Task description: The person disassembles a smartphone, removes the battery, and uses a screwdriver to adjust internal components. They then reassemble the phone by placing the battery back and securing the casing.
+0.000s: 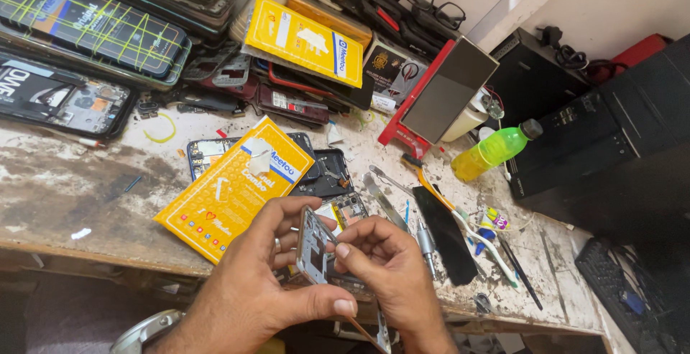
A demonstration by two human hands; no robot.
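A person's two hands hold a phone frame (314, 245) on edge, just above the near edge of a worn, stained table (65, 189). The left hand (251, 289) grips the frame from below, thumb curled under it and fingers closed around its back. The right hand (384, 264) pinches the frame's right side, fingers closed on it, thumb pressed against the edge.

Just behind the frame lies a yellow packet (233, 189), partly covering an opened phone (327, 174) with its insides exposed. To the right of the frame lie tweezers (384, 203), a screwdriver (425, 242) and a black strip (445, 235). Farther right, a green bottle (496, 151) lies on its side. Behind the packet, stacks of phone screens (93, 27) crowd the table.

The frame looks thin, so hard thumb pressure could bend or crack it. Held over the table's edge, it could also slip and fall to the floor.
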